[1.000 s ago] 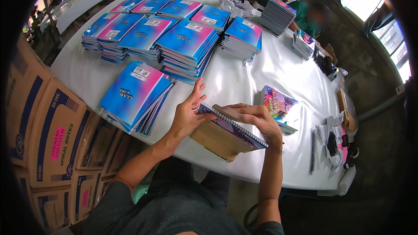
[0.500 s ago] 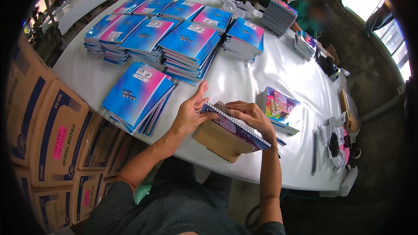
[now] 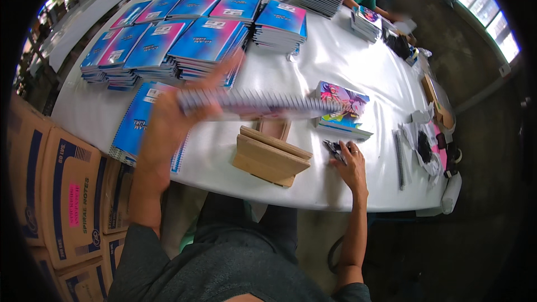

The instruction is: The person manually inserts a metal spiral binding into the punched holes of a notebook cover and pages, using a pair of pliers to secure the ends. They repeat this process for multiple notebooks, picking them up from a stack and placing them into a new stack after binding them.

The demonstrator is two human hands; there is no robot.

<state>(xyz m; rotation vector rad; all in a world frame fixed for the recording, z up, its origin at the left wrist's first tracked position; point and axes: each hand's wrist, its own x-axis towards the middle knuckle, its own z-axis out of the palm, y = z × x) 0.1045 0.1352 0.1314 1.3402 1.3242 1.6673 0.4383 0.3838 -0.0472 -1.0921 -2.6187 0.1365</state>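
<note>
While the left hand [image 3: 168,114] grips a spiral notebook [image 3: 263,105] by its end and holds it flat above the white table [image 3: 347,61] — blurred, around the middle of the frame — the right hand [image 3: 351,163] sits lower right at the table's near edge, fingers curled over some small dark bits [image 3: 334,148]; can't tell if it's actually pinching them. A wooden stand [image 3: 270,157] is right under the notebook. Just right of it there's a short pile of colourful notebooks [image 3: 342,109], and blue-pink stacks [image 3: 207,42] fill the upper left. Cardboard boxes [image 3: 61,190] line the lower left.
</note>
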